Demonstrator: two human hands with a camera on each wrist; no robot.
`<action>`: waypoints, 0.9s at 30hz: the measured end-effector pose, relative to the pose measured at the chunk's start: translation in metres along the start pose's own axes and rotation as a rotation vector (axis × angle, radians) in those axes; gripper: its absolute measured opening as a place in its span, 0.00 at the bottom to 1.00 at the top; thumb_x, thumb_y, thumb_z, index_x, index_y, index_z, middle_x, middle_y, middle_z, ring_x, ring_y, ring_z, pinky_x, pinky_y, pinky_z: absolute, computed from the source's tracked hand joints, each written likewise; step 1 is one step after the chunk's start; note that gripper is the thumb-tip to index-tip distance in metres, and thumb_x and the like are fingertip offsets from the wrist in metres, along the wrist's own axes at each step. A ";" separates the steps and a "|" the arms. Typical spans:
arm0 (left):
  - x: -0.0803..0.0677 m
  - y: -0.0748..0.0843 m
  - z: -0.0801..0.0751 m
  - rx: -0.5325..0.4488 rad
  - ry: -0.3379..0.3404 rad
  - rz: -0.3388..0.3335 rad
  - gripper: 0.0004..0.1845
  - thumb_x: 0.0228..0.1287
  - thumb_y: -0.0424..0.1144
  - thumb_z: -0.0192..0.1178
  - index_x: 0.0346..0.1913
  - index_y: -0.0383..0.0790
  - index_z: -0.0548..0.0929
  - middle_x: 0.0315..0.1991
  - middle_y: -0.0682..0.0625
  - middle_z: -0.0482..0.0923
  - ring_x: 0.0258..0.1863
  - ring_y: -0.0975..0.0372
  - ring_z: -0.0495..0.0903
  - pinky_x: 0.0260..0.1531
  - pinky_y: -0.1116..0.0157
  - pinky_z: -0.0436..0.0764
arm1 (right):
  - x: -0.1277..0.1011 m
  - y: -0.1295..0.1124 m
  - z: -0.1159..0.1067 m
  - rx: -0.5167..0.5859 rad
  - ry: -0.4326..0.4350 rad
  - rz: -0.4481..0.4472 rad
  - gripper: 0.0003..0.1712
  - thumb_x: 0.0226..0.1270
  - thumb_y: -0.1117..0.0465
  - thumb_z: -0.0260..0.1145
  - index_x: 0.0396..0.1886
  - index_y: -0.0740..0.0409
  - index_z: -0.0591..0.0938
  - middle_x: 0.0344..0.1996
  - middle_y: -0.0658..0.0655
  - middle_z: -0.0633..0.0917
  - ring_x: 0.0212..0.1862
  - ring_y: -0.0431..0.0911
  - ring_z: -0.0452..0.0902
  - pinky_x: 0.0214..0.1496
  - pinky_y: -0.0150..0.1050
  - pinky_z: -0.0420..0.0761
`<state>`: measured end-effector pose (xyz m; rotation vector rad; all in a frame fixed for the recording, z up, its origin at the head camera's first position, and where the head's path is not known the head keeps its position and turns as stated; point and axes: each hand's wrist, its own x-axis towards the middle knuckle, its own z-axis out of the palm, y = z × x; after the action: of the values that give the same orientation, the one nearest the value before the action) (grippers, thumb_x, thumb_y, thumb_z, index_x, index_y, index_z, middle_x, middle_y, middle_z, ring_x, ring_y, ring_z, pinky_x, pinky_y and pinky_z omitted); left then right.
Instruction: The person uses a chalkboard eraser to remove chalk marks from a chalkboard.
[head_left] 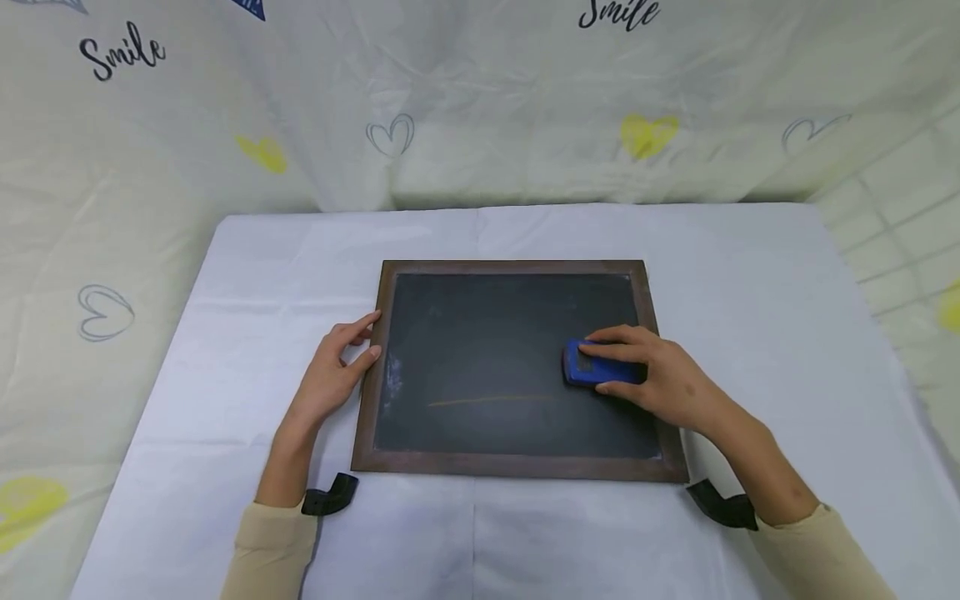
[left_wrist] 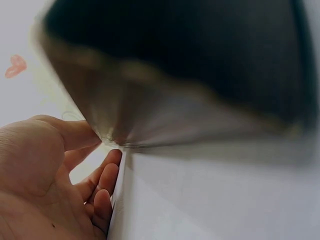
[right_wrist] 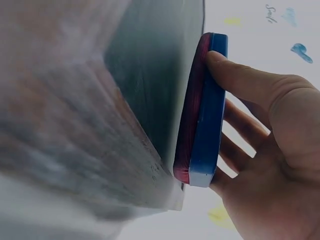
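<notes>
One white cloth-covered table (head_left: pixel 225 333) carries a wood-framed chalkboard (head_left: pixel 510 283), its dark slate smeared with chalk dust and crossed by a faint orange line. On the board's right part lies a blue eraser (head_left: pixel 579 364) with a red felt underside, gripped by the right hand (head_left: pixel 660 379). With fingers lightly bent, the left hand (head_left: pixel 333 375) touches the frame's left edge.
</notes>
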<state>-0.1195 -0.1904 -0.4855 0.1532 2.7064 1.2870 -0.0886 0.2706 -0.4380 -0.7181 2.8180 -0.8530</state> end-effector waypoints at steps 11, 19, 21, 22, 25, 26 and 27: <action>0.002 0.001 0.001 0.002 0.007 -0.008 0.29 0.78 0.40 0.59 0.79 0.48 0.69 0.62 0.37 0.74 0.63 0.46 0.71 0.47 0.59 0.66 | -0.022 -0.006 0.004 -0.019 0.013 -0.031 0.33 0.54 0.63 0.83 0.62 0.46 0.87 0.63 0.50 0.82 0.62 0.54 0.81 0.52 0.49 0.85; 0.003 0.002 0.005 -0.012 0.003 0.004 0.29 0.78 0.39 0.59 0.79 0.48 0.69 0.62 0.37 0.74 0.63 0.46 0.70 0.47 0.59 0.66 | -0.027 -0.002 0.009 -0.035 0.029 -0.037 0.33 0.53 0.64 0.84 0.61 0.47 0.87 0.62 0.51 0.83 0.61 0.54 0.82 0.51 0.48 0.86; 0.003 0.002 0.005 -0.008 0.001 0.008 0.30 0.78 0.40 0.59 0.79 0.48 0.68 0.62 0.37 0.74 0.63 0.46 0.71 0.47 0.59 0.66 | -0.026 -0.002 0.011 -0.031 0.037 -0.035 0.33 0.51 0.64 0.84 0.60 0.48 0.88 0.62 0.51 0.83 0.60 0.54 0.82 0.51 0.47 0.86; 0.003 0.002 0.005 -0.003 0.002 0.009 0.30 0.78 0.40 0.59 0.79 0.48 0.68 0.61 0.37 0.74 0.63 0.46 0.71 0.46 0.60 0.66 | -0.025 -0.002 0.012 -0.028 0.036 -0.033 0.33 0.51 0.64 0.84 0.60 0.48 0.88 0.61 0.52 0.83 0.60 0.54 0.83 0.51 0.47 0.86; 0.002 0.000 0.004 0.014 0.007 0.006 0.30 0.79 0.40 0.59 0.79 0.48 0.68 0.61 0.37 0.74 0.63 0.46 0.71 0.46 0.60 0.66 | -0.023 -0.003 0.015 -0.012 0.026 -0.021 0.32 0.51 0.64 0.85 0.59 0.48 0.89 0.61 0.51 0.83 0.61 0.54 0.83 0.52 0.47 0.87; 0.002 -0.001 0.004 0.016 0.009 0.005 0.30 0.79 0.40 0.59 0.79 0.48 0.68 0.61 0.37 0.74 0.63 0.47 0.71 0.46 0.60 0.65 | -0.022 -0.003 0.015 -0.005 0.023 -0.015 0.32 0.51 0.63 0.85 0.59 0.48 0.89 0.62 0.51 0.83 0.61 0.54 0.83 0.53 0.47 0.87; 0.002 -0.001 0.004 0.017 0.009 0.003 0.30 0.79 0.40 0.59 0.79 0.48 0.68 0.61 0.37 0.74 0.63 0.46 0.71 0.46 0.60 0.65 | -0.021 -0.004 0.016 -0.001 0.020 -0.010 0.32 0.51 0.63 0.85 0.59 0.47 0.89 0.62 0.51 0.83 0.61 0.54 0.83 0.53 0.48 0.87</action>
<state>-0.1208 -0.1877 -0.4885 0.1540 2.7263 1.2687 -0.0647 0.2700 -0.4496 -0.7280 2.8349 -0.8649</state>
